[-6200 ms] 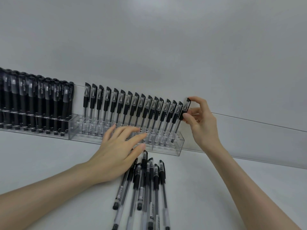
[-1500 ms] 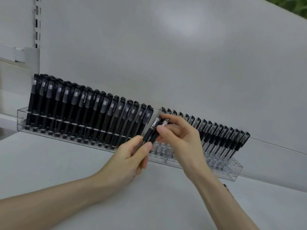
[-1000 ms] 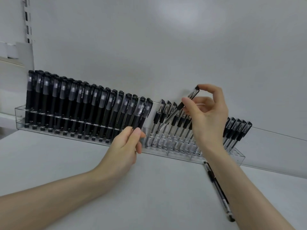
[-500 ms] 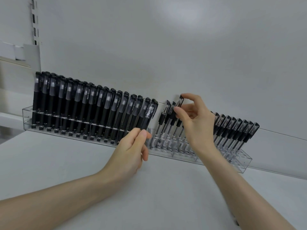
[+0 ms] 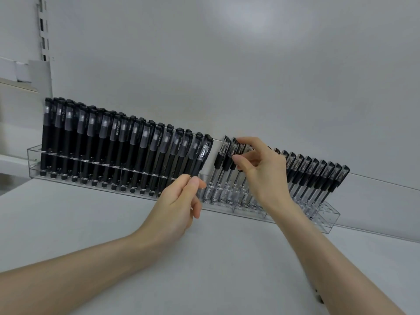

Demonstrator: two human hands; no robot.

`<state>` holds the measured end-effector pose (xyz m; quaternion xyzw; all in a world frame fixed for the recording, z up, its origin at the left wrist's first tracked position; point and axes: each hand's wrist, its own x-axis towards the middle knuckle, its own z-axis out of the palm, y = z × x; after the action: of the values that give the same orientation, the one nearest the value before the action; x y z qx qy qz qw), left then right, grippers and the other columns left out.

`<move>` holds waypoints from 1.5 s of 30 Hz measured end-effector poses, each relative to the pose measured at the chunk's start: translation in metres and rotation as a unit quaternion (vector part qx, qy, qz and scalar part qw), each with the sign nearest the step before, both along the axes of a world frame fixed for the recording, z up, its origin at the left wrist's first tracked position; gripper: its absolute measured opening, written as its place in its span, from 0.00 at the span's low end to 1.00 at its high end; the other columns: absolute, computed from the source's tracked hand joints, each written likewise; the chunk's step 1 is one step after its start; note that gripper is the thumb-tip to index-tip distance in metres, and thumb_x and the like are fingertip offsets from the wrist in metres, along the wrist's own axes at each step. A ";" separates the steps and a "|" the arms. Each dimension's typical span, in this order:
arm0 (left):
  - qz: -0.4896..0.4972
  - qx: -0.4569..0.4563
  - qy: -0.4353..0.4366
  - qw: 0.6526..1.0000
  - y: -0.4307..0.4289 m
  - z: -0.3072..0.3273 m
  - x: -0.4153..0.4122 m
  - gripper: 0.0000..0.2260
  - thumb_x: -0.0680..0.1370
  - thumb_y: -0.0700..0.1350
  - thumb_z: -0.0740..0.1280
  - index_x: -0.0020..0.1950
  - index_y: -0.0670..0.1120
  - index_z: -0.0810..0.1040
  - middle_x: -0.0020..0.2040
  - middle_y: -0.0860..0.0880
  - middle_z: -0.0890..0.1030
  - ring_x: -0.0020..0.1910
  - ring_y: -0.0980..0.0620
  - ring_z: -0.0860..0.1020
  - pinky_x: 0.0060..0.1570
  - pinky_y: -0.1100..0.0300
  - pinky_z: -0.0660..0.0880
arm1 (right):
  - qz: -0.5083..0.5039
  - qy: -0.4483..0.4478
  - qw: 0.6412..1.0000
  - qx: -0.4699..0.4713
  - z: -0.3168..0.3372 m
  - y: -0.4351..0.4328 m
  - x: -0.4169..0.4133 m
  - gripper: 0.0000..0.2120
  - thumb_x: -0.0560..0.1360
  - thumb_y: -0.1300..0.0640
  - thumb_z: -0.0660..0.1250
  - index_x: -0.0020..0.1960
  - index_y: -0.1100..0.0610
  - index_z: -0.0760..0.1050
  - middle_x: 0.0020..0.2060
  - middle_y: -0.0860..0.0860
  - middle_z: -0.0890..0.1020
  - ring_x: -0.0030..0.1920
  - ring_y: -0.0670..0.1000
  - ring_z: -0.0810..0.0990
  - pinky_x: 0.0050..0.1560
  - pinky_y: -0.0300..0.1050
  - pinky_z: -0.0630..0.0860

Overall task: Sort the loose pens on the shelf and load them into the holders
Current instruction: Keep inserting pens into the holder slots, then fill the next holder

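Note:
Two clear acrylic holders stand along the shelf's back wall. The left holder (image 5: 34,155) is packed with several thick black pens (image 5: 118,153). The right holder (image 5: 327,221) carries several clear-barrelled pens with black caps (image 5: 318,178). My left hand (image 5: 179,205) pinches the lower barrel of a thick black pen (image 5: 201,159) at the left holder's right end. My right hand (image 5: 261,171) pinches the cap of a clear pen (image 5: 236,151) standing in the right holder, near its left end. My right hand hides several of the pens behind it.
The white shelf surface (image 5: 91,223) spreads in front of the holders. A loose pen's dark tip (image 5: 319,298) peeks out beside my right forearm. A slotted shelf upright (image 5: 44,30) runs up the back wall at far left.
My right hand lowered the clear pen into the right holder, and my left hand brought the thick black pen up to the left holder's right end. The view shifted slightly.

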<state>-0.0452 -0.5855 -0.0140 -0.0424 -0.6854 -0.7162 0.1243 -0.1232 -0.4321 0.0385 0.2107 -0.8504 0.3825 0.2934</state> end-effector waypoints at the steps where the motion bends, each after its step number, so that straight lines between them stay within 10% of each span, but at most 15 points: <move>1: -0.003 0.003 -0.001 1.000 0.000 0.000 0.000 0.11 0.82 0.48 0.54 0.51 0.46 0.75 0.28 0.50 0.71 0.19 0.57 0.61 0.19 0.69 0.57 | 0.000 0.002 1.000 -0.004 0.000 0.000 0.002 0.14 0.76 0.58 0.69 0.60 0.50 0.76 0.36 0.48 0.82 0.40 0.48 0.81 0.51 0.52 0.78; 18: -0.063 -0.018 0.044 0.997 0.004 -0.004 0.001 0.09 0.80 0.45 0.59 0.49 0.42 0.76 0.31 0.48 0.71 0.23 0.57 0.64 0.21 0.68 0.59 | 0.174 -0.120 0.948 -0.237 0.002 -0.004 0.037 0.12 0.71 0.63 0.73 0.53 0.58 0.75 0.33 0.55 0.82 0.34 0.49 0.82 0.41 0.38 0.78; 26: -0.069 -0.123 0.088 0.986 0.000 -0.012 -0.005 0.07 0.80 0.45 0.61 0.47 0.46 0.77 0.37 0.48 0.81 0.33 0.57 0.75 0.33 0.63 0.71 | 0.194 -0.134 0.952 -0.195 0.003 -0.001 0.039 0.15 0.71 0.67 0.72 0.55 0.53 0.77 0.32 0.51 0.83 0.36 0.50 0.83 0.42 0.44 0.82; 32: 0.062 -0.462 0.255 0.847 -0.013 -0.024 -0.016 0.18 0.76 0.54 0.56 0.60 0.49 0.76 0.54 0.55 0.75 0.55 0.59 0.69 0.54 0.64 0.67 | 0.097 -0.018 0.969 -0.225 0.013 0.009 0.031 0.14 0.71 0.63 0.73 0.54 0.51 0.75 0.39 0.56 0.84 0.41 0.54 0.84 0.47 0.47 0.80; 45: 0.113 -0.614 0.274 0.731 -0.014 -0.032 -0.030 0.23 0.75 0.54 0.56 0.64 0.43 0.73 0.59 0.47 0.74 0.59 0.49 0.67 0.58 0.52 0.71 | 0.052 0.084 0.977 -0.187 0.014 0.011 0.012 0.13 0.74 0.63 0.70 0.53 0.47 0.75 0.40 0.45 0.81 0.40 0.44 0.80 0.45 0.35 0.75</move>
<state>-0.0753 -0.5992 -0.0457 -0.2266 -0.9119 -0.0770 0.3335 -0.1116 -0.4213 0.0524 0.2272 -0.7244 0.5303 0.3775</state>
